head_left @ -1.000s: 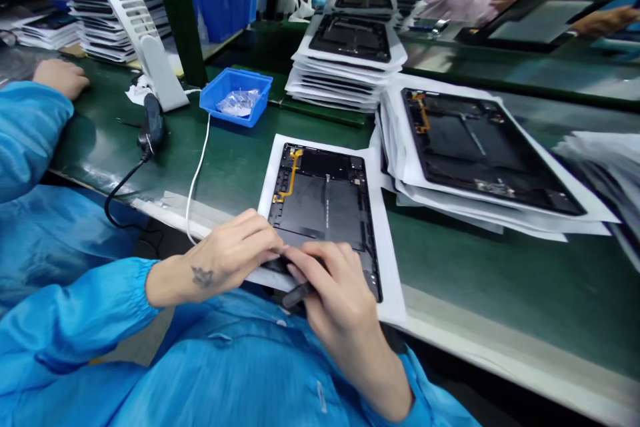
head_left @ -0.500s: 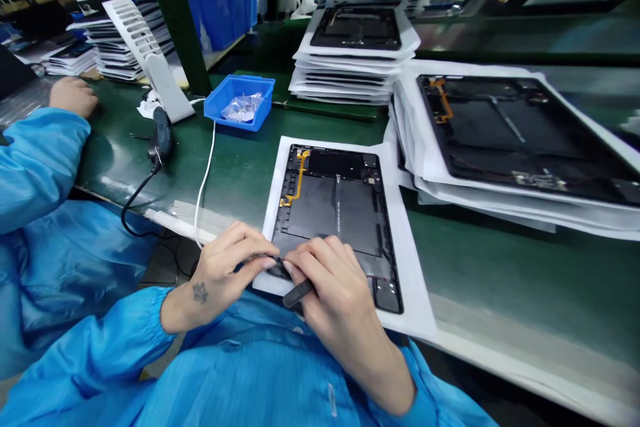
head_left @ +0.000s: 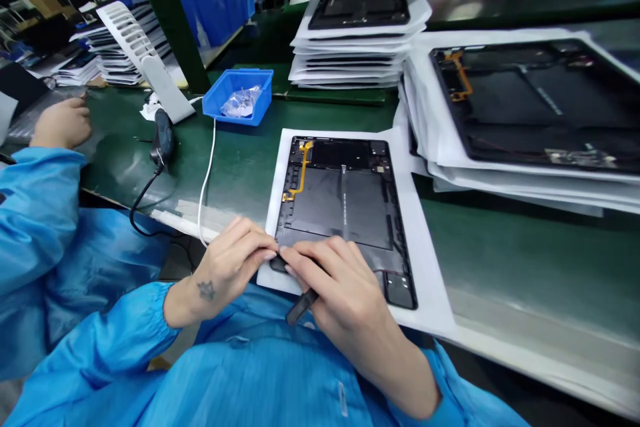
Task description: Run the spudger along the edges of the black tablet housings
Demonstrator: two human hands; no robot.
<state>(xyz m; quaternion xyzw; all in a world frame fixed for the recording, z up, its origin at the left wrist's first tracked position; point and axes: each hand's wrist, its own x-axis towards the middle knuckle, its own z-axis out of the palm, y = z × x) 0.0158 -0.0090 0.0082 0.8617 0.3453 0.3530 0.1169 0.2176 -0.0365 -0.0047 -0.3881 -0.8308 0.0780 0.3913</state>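
Note:
A tablet back housing [head_left: 320,190], dark inside with an orange flex cable [head_left: 303,173], lies on a white foam sheet [head_left: 431,280] in front of me. My left hand [head_left: 233,263] is closed in a pinch at the housing's near-left corner; whatever its fingertips hold is hidden. Across from it, my right hand [head_left: 345,283] grips a black flat-ended tool [head_left: 301,307], whose blunt end sticks out below the palm. The right index fingertip presses at that same corner, almost touching the left fingertips.
Stacked housings with white sheets stand at right [head_left: 520,113] and behind [head_left: 350,60]. A small blue bin [head_left: 237,97] holds a clear plastic bag. Left of it are a white slotted stand [head_left: 155,67] and a black corded device [head_left: 163,137]. A co-worker's hand [head_left: 65,121] rests at far left.
My view has shifted slightly, so the housing and right-hand stack sit farther right and higher. My fingertips have come closer together at the corner. The black tool's end points a little more downward.

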